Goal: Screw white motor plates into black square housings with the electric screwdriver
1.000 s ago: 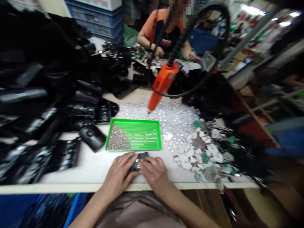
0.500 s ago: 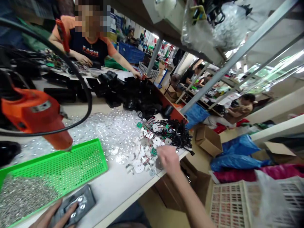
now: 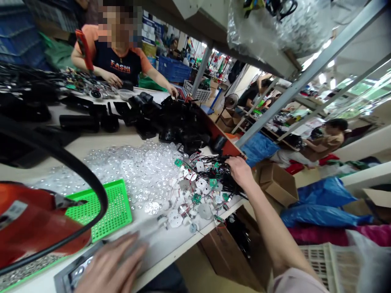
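My right hand [image 3: 241, 171] reaches far right into a tangle of black wires and small white discs with green circuit boards [image 3: 207, 187], fingers curled among the wires; what they pinch is hidden. My left hand [image 3: 111, 266], blurred at the bottom edge, lies with fingers stretched over a dark grey flat part [image 3: 71, 274] on the table. An orange power screwdriver [image 3: 36, 224] hangs close in front at the left, its black cable [image 3: 82, 175] looping above.
A green perforated tray [image 3: 106, 207] with small screws lies beside a heap of clear plastic lenses [image 3: 137, 167]. Black plastic housings [image 3: 171, 118] pile up behind. A person in an orange shirt [image 3: 119, 61] works opposite. Cardboard boxes [image 3: 275, 183] and blue bags sit on the floor right.
My view swung right. My right hand left the grey part and moved farther right into the wire tangle. My left hand stays on the grey part.
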Motion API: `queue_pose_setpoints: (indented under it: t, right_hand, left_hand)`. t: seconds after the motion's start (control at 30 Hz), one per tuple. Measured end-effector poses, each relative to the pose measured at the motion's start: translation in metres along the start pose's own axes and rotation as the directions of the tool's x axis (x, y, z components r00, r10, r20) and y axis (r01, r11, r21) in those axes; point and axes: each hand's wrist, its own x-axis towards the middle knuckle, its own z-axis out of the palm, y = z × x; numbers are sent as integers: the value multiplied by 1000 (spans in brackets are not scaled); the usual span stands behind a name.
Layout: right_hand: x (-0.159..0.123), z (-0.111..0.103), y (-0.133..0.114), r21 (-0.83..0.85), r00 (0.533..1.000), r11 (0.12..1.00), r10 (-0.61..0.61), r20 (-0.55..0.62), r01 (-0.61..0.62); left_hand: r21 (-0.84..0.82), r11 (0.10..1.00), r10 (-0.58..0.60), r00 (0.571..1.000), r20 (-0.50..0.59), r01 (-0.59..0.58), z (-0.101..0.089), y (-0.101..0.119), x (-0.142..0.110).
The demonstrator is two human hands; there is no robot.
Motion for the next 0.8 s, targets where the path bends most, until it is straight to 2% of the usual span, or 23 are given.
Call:
queue_pose_setpoints:
  t: [0.1, 0.23, 0.33, 0.43, 0.53, 0.6, 0.67, 0.73, 0.8]
  right_hand:
    - [4, -27, -4, 6, 987, 999, -32, -155, 34]
    - [7, -68, -19, -60, 893, 981, -192, -407, 183]
    - [9, -92, -29, -172, 857, 966, -253, -448, 195]
    - [13, -102, -30, -240, 852, 958, -257, -457, 160]
    - [19, -95, -24, -254, 887, 962, -198, -417, 95]
    - [23, -87, -19, -284, 919, 957, -167, -357, 63]
    - [26, -81, -17, -310, 930, 949, -168, -328, 62]
    - [28, -82, -17, -278, 915, 959, -166, -368, 62]
    - [28, -89, -19, -177, 887, 983, -125, -445, 50]
  left_hand:
    - [-128, 991, 51, 994, 99, -38, 31, 30, 68]
    - [-291, 940, -81, 944, 320, 180, 87, 56, 153]
    - [-389, 874, -92, 885, 456, 291, 122, 63, 192]
    - [-406, 848, -91, 849, 521, 340, 139, 67, 207]
    - [-389, 830, -158, 838, 523, 399, 140, 71, 207]
    - [-385, 819, -212, 847, 487, 426, 137, 74, 204]
    - [-401, 812, -235, 866, 442, 425, 136, 76, 205]
    - [-435, 805, -215, 882, 418, 403, 139, 77, 210]
    - [-479, 791, -164, 886, 434, 380, 147, 75, 219]
